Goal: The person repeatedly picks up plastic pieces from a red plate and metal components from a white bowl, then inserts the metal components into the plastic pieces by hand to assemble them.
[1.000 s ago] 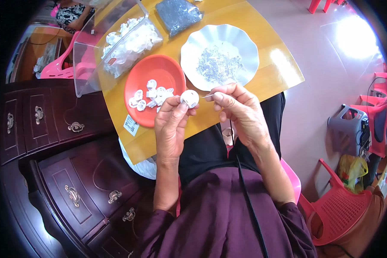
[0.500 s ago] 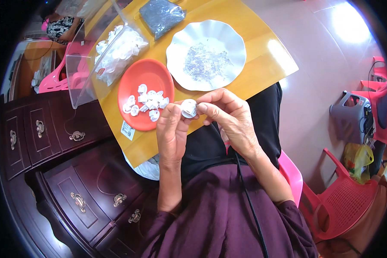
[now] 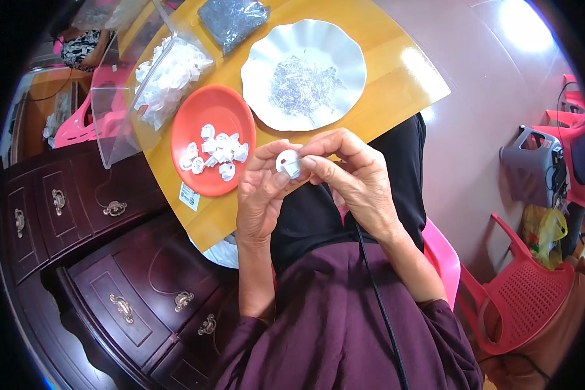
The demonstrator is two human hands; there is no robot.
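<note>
The left hand and the right hand met above the lap, both pinched on one small white plastic part. The part was round, with a ring-like face turned up toward the camera and a short stub at its lower side. It sat between the two hands at their fingertips: the left thumb and forefinger closed on its left edge, the right thumb and forefinger closed on its right. The remaining fingers of both hands were curled loosely.

Just beyond the hands, on the yellow wooden board, an orange plate held a small heap of similar white parts. Right of it stood a white scalloped plate with a scatter of thin metal bits. Further out lay a clear bag of more white parts and a smaller bag of dark pieces. A dark wooden chest of drawers stood to the left, red plastic chairs to the right.
</note>
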